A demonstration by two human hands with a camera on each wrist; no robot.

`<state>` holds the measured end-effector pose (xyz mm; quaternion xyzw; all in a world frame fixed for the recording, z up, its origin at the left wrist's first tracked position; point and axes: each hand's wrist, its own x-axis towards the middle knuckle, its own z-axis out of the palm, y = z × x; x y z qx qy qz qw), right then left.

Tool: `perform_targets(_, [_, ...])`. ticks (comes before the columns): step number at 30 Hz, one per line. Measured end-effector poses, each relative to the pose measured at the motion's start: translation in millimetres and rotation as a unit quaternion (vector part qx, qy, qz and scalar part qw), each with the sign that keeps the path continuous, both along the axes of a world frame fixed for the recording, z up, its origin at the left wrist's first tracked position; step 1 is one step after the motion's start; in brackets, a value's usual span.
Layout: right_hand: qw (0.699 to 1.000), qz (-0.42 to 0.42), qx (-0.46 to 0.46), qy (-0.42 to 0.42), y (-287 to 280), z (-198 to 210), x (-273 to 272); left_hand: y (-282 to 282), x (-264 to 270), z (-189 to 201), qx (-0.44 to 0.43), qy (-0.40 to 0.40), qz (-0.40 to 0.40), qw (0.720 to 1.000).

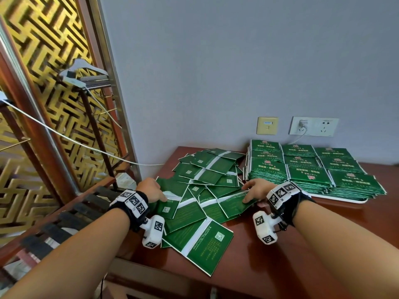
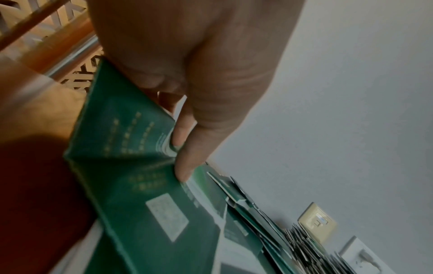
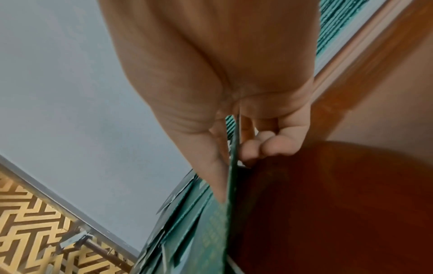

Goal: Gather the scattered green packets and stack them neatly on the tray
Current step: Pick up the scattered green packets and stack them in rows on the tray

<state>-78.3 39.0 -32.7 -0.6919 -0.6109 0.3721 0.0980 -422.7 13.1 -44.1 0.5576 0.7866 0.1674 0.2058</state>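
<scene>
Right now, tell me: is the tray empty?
No, the white tray at the table's right already carries neat stacks of green packets in several rows.

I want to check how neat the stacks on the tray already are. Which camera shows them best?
The head view: the stacked packets show from above in tidy rows on the white tray. The left wrist view catches only blurred stack edges far off; the right wrist view shows a sliver behind the right hand.

It looks like a furnished indoor room, perhaps a home or hotel: a plain grey wall (image 1: 216,72) with sockets (image 1: 314,125), a gold lattice screen (image 1: 43,83), and a reddish wooden table (image 1: 323,244).
</scene>
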Motion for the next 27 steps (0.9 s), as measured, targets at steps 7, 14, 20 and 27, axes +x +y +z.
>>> perform_targets(7, [0.995,-0.078,0.006,0.065,0.2,-9.7,13.4,-10.9,8.1,16.1,0.091,-0.037,0.017,0.995])
perform_targets(14, [0.996,-0.041,0.056,0.049,-21.5,6.5,42.1,-18.6,39.2,39.9,0.146,-0.106,-0.024,0.983])
perform_targets(20, [0.993,-0.039,0.098,0.052,-39.8,8.1,83.5,-20.1,90.4,56.7,0.151,-0.152,-0.109,0.971])
perform_targets(27, [0.991,-0.089,0.086,0.048,-67.0,9.1,145.4,-15.7,172.6,54.1,0.12,-0.222,-0.162,0.954])
